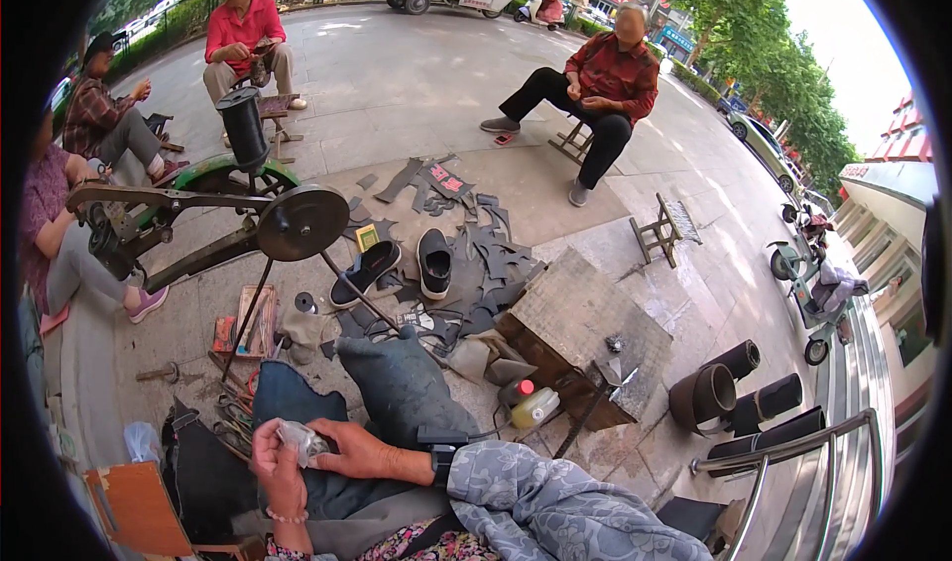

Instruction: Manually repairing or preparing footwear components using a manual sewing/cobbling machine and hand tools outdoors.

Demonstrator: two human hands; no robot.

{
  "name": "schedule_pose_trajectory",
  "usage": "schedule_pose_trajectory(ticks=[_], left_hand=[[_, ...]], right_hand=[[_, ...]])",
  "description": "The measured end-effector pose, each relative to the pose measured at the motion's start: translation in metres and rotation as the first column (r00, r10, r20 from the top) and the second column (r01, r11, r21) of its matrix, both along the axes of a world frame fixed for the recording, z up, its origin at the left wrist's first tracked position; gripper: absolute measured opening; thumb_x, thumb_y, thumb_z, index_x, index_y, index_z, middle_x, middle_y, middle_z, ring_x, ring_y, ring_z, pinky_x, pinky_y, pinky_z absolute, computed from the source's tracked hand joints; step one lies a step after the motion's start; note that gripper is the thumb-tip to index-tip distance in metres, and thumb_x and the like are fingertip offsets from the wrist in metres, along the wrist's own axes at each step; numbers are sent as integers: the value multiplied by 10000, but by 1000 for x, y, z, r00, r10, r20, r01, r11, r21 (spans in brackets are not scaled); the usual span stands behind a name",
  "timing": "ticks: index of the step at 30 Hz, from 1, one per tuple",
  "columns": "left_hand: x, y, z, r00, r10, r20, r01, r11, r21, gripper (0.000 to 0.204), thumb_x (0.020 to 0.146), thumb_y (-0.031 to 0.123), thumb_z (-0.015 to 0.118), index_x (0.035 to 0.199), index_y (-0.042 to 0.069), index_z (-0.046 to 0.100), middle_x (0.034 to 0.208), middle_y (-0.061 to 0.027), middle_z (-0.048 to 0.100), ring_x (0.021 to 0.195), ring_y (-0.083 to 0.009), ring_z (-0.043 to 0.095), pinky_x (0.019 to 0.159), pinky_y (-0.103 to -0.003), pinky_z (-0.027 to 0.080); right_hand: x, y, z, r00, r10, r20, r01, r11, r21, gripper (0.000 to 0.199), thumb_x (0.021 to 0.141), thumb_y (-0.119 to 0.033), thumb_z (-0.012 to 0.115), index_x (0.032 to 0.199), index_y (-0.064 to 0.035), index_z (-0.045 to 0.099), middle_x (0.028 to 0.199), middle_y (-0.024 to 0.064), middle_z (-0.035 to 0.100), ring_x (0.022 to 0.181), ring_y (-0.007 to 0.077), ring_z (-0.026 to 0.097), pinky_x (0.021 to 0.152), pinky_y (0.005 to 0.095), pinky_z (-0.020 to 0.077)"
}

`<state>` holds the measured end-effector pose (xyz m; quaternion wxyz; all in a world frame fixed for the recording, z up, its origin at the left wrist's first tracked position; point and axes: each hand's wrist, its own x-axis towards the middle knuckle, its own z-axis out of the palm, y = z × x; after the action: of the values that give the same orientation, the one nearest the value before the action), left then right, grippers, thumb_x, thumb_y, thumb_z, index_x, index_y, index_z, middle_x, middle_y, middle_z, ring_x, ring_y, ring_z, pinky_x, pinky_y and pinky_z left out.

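A small clear plastic bag [300,436] with something dark inside is held over my lap. My left hand [278,474] pinches it from one side, a bracelet at its wrist. From the other side my right hand [359,452] grips the bag with bent fingers, a black band on its wrist. What lies inside the bag is too small to make out. Dark blue cloth [402,388] covers my knees beneath and beyond the hands. Past my knees, a pair of black shoes [434,264] stands on the ground among dark rubber scraps [486,264].
A hand-cranked sewing machine [302,222] stands at the left. To the right are a wooden box [585,313], a yellowish bottle [535,407], a small stool [664,229], dark rolls [773,399] and a metal railing [793,452]. Several people sit around, one in a red checked shirt [617,77].
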<state>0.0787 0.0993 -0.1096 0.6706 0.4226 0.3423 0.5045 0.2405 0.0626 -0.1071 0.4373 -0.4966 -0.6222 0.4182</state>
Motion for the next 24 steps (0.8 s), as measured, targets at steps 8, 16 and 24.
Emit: schedule_pose_trajectory(ticks=[8,16,24], left_hand=[[7,-2,3,999,-12,37,12,1000,-1,353,821,-22,568,1162,-9,481,1029,-86,594,901,-123,578,808,-256,469],[6,3,6,996,23,84,-21,999,-26,346,807,-36,574,1140,-18,477,1019,-99,601,889,-149,596,808,-280,484],[-18,1,1,993,37,111,-39,999,14,351,799,-33,579,1135,-7,481,999,-118,612,878,-186,615,798,-322,511]], right_hand=[[23,-4,14,998,4,-63,-13,988,-154,547,787,-62,652,1283,4,431,1008,160,618,982,222,608,854,318,474],[184,33,143,813,-538,-224,573,807,143,712,780,-151,690,1382,-20,335,1232,207,522,1139,267,523,929,359,436],[330,70,282,630,-663,-404,752,392,529,817,761,-73,680,1434,-11,222,1405,238,336,1247,294,407,979,336,384]])
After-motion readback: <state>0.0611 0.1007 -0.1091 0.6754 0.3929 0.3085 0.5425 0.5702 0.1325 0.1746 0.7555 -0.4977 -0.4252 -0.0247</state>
